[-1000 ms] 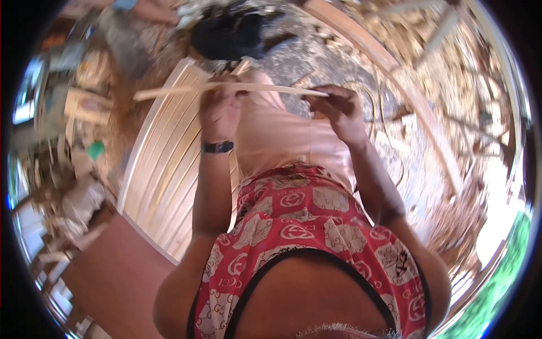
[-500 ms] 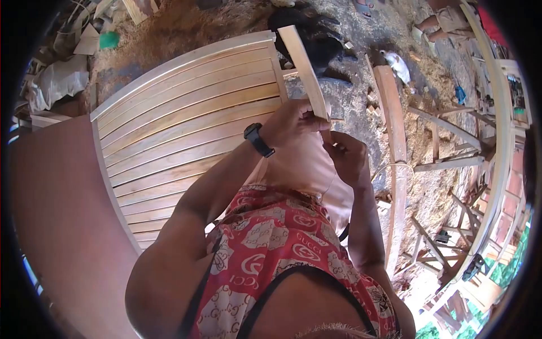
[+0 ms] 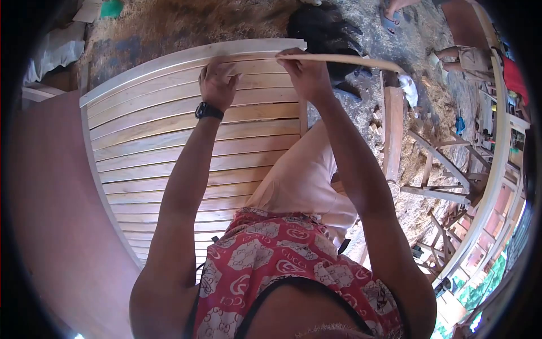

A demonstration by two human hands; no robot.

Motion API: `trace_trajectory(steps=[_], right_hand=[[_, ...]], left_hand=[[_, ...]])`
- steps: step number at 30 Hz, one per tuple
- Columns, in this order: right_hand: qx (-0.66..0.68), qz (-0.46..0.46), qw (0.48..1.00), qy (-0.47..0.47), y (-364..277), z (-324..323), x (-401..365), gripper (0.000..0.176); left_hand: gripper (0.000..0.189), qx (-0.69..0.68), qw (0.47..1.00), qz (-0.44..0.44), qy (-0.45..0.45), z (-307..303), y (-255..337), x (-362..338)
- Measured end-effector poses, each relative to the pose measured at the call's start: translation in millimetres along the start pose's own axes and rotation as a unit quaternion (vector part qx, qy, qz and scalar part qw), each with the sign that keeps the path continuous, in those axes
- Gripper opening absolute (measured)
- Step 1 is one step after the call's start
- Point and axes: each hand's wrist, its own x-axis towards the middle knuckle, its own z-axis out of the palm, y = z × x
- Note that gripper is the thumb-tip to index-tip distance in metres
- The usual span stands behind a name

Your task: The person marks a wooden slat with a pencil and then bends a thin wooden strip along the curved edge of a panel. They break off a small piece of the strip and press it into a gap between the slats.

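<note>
My right hand (image 3: 307, 73) pinches a thin wooden strip (image 3: 355, 60) near the far right corner of a slatted wooden panel (image 3: 197, 135). The strip sticks out to the right, past the panel's edge and over the ground. My left hand (image 3: 219, 85), with a black watch on its wrist, is over the panel's far slats, fingers apart and slightly blurred, holding nothing. A pale rail (image 3: 186, 55) runs along the panel's far edge, just beyond both hands.
A large plain brown board (image 3: 51, 186) lies left of the panel. Two black animals (image 3: 319, 28) and a white one (image 3: 407, 90) are on the sawdust-strewn ground. Thick timber (image 3: 393, 130) and wooden frames (image 3: 440, 164) stand at right. Another person's legs (image 3: 451, 59) show at upper right.
Both hands have moved forward over the panel's far edge. My left hand has let go of the strip and shifted left; the strip has turned from pointing away to pointing right, in my right hand.
</note>
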Motion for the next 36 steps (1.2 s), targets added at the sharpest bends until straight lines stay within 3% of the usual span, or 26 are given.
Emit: trace_trajectory(steps=[9, 15, 29, 36], right_hand=[[-0.082, 0.015, 0.993, -0.088, 22.0, 36.1, 36.1, 0.009], [-0.1, 0.068, 0.987, -0.102, 22.8, 43.5, 39.5, 0.012], [-0.096, 0.049, 0.988, -0.114, 32.9, 58.7, 37.8, 0.013], [-0.111, 0.053, 0.983, -0.134, 45.8, 57.0, 38.4, 0.012]], left_hand=[[0.035, 0.006, 1.0, -0.014, -0.007, -6.1, 3.3, 2.2], [0.037, 0.009, 0.999, -0.037, -0.018, -4.8, 3.1, 2.6], [0.035, -0.004, 0.996, -0.081, -0.028, -11.3, 9.0, 5.7], [0.031, 0.003, 0.997, -0.057, -0.052, -9.1, 8.7, 16.7]])
